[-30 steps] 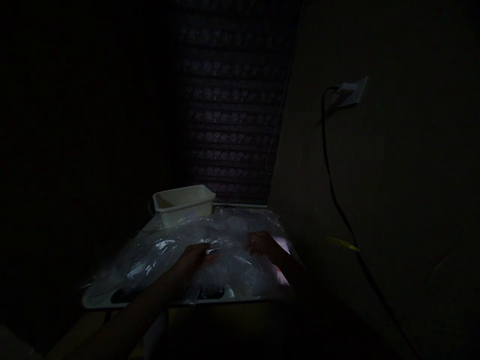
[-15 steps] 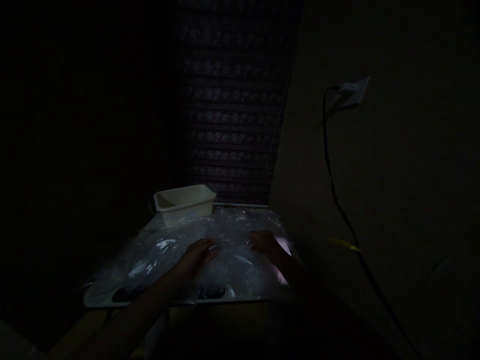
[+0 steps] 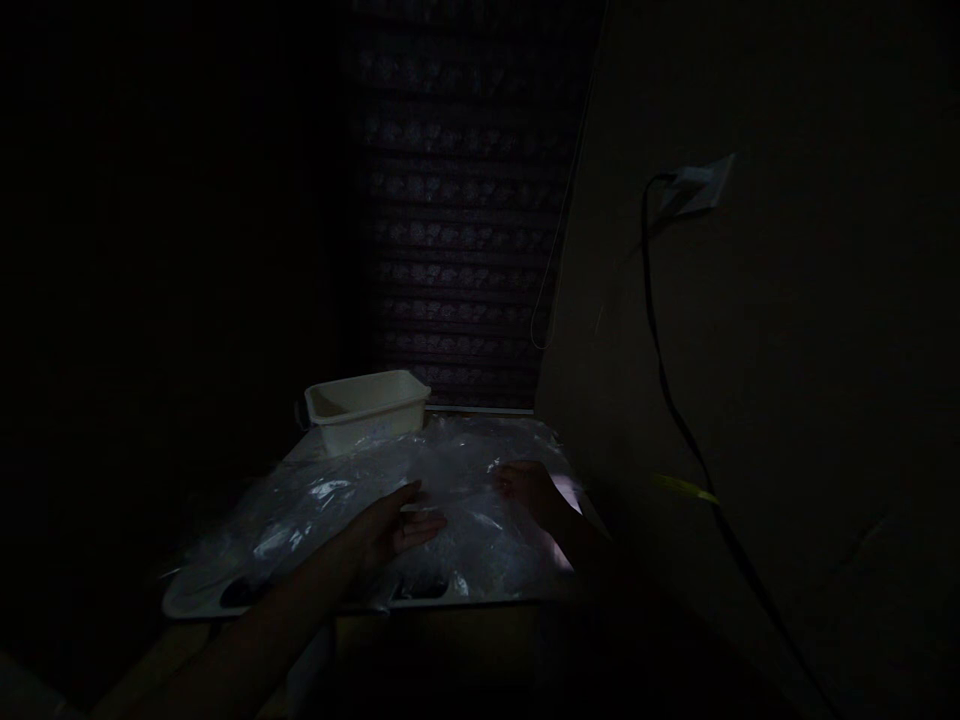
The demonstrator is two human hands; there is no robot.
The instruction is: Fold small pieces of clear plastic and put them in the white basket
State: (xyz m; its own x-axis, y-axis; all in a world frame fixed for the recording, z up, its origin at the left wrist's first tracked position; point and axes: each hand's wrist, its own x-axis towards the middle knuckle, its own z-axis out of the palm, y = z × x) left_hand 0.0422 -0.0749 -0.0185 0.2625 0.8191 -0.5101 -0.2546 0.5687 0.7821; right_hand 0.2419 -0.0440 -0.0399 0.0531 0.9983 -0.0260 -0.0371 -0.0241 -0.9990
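Clear, crinkled plastic [image 3: 480, 530] lies spread over a pale table [image 3: 196, 597] in very dim light. My left hand [image 3: 401, 525] is just above the plastic near the middle, its thumb and fingers apart, with nothing in its grasp. To the right, my right hand [image 3: 523, 487] has its fingers bent together at the plastic, pinching what looks like a piece of the clear film. Its fingertips are dark and hard to make out.
A cream plastic tub [image 3: 371, 430] stands at the table's back left. Behind is a patterned blind [image 3: 450, 240] with a hanging cord. On the right wall, a black cable [image 3: 664, 385] with a yellow tie [image 3: 684, 488] runs down from an outlet [image 3: 697, 187].
My left hand has opened, its fingers now spread and turned more upward, slightly lower than before. My right hand has stayed nearly in place.
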